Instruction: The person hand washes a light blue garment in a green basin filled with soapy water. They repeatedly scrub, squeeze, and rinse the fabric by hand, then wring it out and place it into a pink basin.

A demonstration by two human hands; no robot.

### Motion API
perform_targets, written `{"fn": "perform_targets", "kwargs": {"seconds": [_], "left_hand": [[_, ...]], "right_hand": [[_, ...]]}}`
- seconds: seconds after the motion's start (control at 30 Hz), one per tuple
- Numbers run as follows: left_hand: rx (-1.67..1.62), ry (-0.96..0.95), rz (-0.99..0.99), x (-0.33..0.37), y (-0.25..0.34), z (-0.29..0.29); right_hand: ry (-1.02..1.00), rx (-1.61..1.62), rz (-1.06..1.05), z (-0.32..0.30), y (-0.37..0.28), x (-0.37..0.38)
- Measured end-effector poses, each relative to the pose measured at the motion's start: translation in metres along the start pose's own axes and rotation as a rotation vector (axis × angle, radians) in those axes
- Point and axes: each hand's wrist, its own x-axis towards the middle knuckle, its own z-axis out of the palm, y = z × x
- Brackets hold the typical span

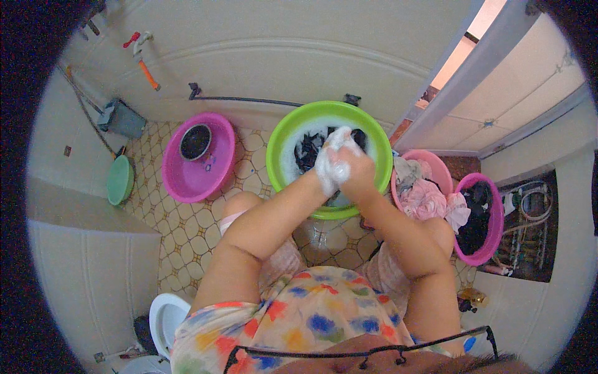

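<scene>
Over a lime-green basin (274, 149) of foamy water, my two hands press together. White suds cover my left hand (330, 168), and its fingers are closed. My right hand (356, 169) is closed against it on the right side. Between them is something white and foamy (341, 138); under the lather I cannot make out whether it is cloth or only suds. Dark wet clothes (307, 151) lie in the basin's water just below my hands.
Right of the basin stand a pink tub (430, 157) of light and pink clothes (425, 198) and a magenta tub (496, 218) with black clothes. A magenta basin (171, 162) on the left holds a dark round bowl (195, 142). A tap (142, 43) is on the wall.
</scene>
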Motion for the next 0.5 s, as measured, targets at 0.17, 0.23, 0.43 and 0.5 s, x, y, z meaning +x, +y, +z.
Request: {"fn": "perform_targets", "kwargs": {"seconds": [0.17,0.23,0.43,0.5], "left_hand": [[0.082,0.252,0.018,-0.001,-0.008,0.057],[0.106,0.431,0.112,-0.005,-0.009,0.102],[0.113,0.341,0.096,-0.014,0.000,0.067],[-0.109,-0.092,0.018,-0.010,0.013,-0.003]], "right_hand": [[0.161,0.141,0.197,0.007,0.026,0.005],[0.146,0.197,0.271,-0.018,0.033,0.021],[-0.011,-0.151,0.071,-0.011,0.005,0.009],[-0.035,-0.154,-0.080,-0.003,-0.016,0.003]]}}
